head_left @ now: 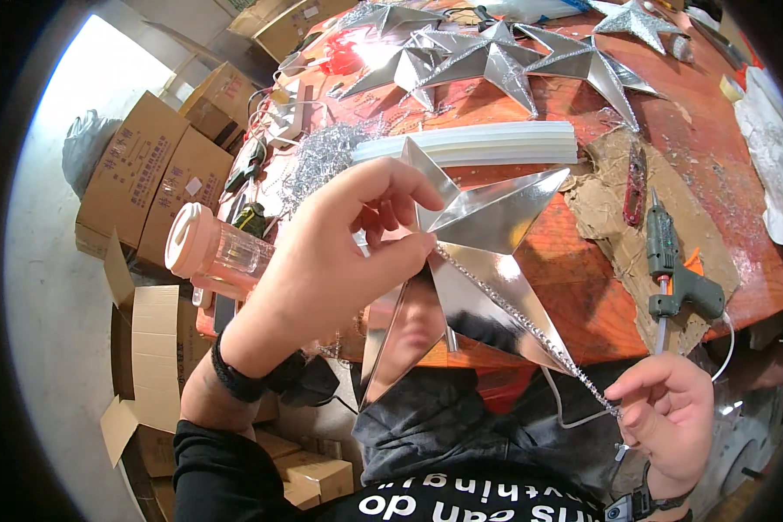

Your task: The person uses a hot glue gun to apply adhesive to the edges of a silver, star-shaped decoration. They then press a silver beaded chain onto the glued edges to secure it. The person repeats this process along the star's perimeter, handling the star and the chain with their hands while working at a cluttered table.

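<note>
A shiny silver five-pointed star (496, 217) with raised ridges lies at the near table edge, one arm reaching over it. Along the ridge toward its lower right point runs a thin glittery silver trim cord (515, 311). My left hand (344, 235) covers part of the star, its thumb and forefinger pinching the cord near the centre. Beyond the star's tip, my right hand (668, 407) pinches the cord's other stretch between thumb and fingers, holding it taut. A short loose end dangles below that hand.
A green glue gun (675, 270) and a red utility knife (636, 184) rest on torn cardboard (602, 196) at right. Glue sticks (478, 144), tangled silver trim (322, 161) and finished-looking stars (483, 65) lie beyond. A pink-lidded bottle (235, 250) stands left, near cardboard boxes (135, 165).
</note>
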Motion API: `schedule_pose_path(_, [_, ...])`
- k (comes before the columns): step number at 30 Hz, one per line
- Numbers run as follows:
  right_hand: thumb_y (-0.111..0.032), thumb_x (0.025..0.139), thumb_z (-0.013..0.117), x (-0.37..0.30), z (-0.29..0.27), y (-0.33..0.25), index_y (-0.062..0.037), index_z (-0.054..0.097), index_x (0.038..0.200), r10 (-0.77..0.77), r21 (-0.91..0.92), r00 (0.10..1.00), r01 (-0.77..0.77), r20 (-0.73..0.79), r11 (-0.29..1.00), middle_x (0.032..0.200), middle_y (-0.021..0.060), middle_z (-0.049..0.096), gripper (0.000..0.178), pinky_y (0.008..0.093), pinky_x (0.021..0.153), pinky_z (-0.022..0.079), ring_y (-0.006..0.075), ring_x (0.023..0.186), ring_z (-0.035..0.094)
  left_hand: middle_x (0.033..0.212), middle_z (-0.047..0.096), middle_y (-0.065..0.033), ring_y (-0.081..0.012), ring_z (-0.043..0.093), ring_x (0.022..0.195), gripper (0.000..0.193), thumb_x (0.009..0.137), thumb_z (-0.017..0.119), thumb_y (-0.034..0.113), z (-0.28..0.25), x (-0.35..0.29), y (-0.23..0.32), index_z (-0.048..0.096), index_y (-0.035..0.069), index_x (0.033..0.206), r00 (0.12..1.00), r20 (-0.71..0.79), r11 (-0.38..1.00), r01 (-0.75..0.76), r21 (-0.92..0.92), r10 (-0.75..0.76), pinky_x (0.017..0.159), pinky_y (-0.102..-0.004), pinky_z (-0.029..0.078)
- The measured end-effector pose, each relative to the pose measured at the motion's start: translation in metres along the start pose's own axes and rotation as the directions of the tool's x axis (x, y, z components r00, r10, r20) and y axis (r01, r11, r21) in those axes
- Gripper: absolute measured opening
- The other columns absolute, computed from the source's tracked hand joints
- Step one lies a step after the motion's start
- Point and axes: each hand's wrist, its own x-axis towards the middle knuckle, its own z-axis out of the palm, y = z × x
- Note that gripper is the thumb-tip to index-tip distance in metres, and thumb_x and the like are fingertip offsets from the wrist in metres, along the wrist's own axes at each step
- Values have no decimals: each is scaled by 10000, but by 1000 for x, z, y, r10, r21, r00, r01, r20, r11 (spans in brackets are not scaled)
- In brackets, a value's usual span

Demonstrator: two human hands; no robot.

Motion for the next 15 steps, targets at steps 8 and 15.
schedule_pose_path(8, [-7, 809, 702, -3, -5, -6, 72, 613, 1001, 157, 73, 987, -159, 40, 985, 688, 51, 600, 226, 167, 462, 367, 54, 507, 509, 857, 609, -8, -38, 541, 750, 117, 875, 612, 48, 0, -1, -2, 647, -7, 973, 992, -2, 992, 126, -25, -126, 677, -197, 458])
schedule_pose_path(15, [89, 779, 656, -4, -5, -4, 70, 625, 1006, 178, 7, 983, -178, 51, 984, 688, 56, 612, 230, 165, 463, 385, 46, 505, 527, 807, 603, 4, -43, 544, 727, 72, 852, 632, 29, 0, 3, -6, 660, -12, 903, 996, 17, 994, 87, 62, -88, 660, -193, 446])
